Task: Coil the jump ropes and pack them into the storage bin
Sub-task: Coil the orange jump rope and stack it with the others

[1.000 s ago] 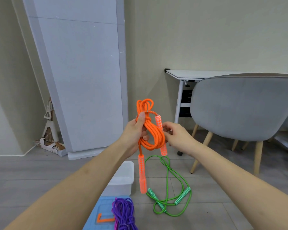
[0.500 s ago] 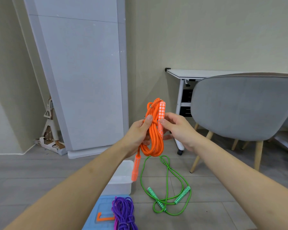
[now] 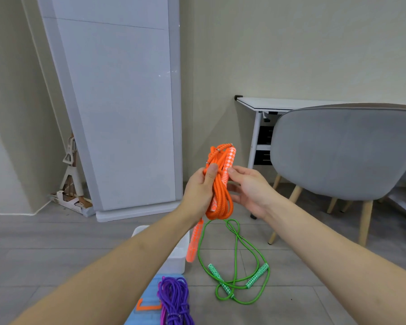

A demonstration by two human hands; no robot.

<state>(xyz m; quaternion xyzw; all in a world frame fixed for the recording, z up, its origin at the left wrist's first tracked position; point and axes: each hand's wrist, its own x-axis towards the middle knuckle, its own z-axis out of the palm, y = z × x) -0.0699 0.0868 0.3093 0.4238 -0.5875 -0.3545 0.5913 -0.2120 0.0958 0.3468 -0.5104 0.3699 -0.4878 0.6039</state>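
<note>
Far left against the wall there's some stand thing (image 3: 69,181) on the floor, not part of this. Down low by the left forearm is the white bin (image 3: 176,256), mostly hidden, and in front of it a blue lid (image 3: 148,315) with the purple rope (image 3: 174,301) already bundled on top.

Left hand (image 3: 198,191) is clamped around the orange rope (image 3: 219,195), thumb pressed over the coils near the top, holding the whole bundle upright in mid-air above the floor. One orange handle (image 3: 193,242) dangles loose below the fist, just over the bin's edge. The other handle (image 3: 227,165) stands along the coils, and the right hand (image 3: 249,191) has its thumb tip on it; its other fingers sit behind the bundle, so I can't tell if it's really pinching or just steadying.

The green rope (image 3: 234,266) lies sprawled on the floor, uncoiled, right of the bin. Gray chair (image 3: 342,156) on the far right.

Handling-wise: the rope looks light, braided and floppy, so the coils will likely spring apart if you let go of the middle. Handles are the only stiff bits. I'd keep squeezing the waist of the bundle and tuck that dangling handle in before dropping it in the bin.
</note>
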